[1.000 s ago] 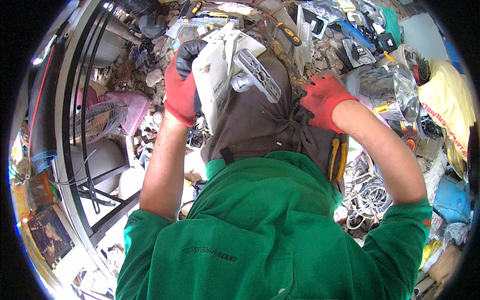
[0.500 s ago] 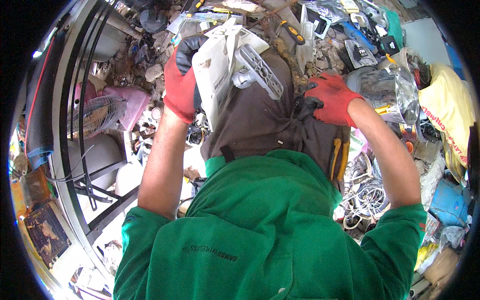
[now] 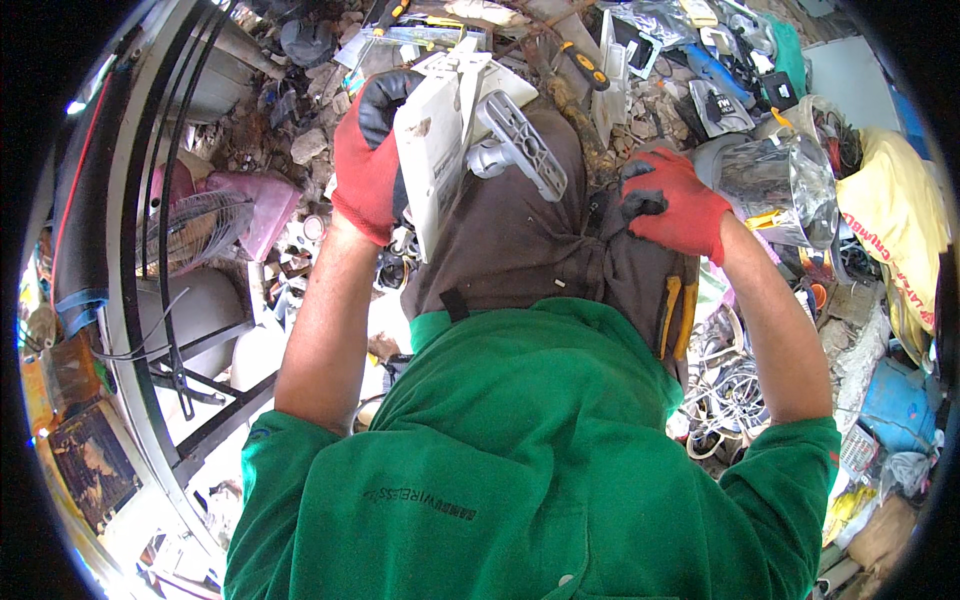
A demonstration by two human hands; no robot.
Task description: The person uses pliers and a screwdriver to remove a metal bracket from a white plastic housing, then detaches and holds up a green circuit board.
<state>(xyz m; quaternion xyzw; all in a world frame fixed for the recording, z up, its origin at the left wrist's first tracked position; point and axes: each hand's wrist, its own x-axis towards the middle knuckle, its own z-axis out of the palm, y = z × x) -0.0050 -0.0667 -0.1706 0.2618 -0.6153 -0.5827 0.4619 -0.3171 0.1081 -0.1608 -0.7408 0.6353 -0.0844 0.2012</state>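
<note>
My left hand (image 3: pixel 366 165), in a red glove with black-coated fingers, grips the left edge of a white plastic panel-shaped device (image 3: pixel 428 150). The device stands tilted above my lap. A grey slotted mounting bracket (image 3: pixel 528 150) with a round joint sticks out from its right side. Over my right thigh, my right hand (image 3: pixel 680 205) wears a matching glove. Its fingers are curled in, and whatever they may hold is hidden. Brown trousers (image 3: pixel 540 240) cover my legs, and yellow-handled tools (image 3: pixel 677 310) sit at my right hip.
Black and grey metal framing (image 3: pixel 125 250) rises on the left, beside a wire fan guard (image 3: pixel 205 230). Ahead, a yellow-black screwdriver (image 3: pixel 585 65) lies among rubble. To the right are a clear plastic bucket (image 3: pixel 775 185), a yellow sack (image 3: pixel 895 220) and tangled cables (image 3: pixel 725 395).
My right hand has lifted slightly and moved right, away from the trouser cloth, with its fingers more curled. The device in my left hand has shifted slightly to the right.
</note>
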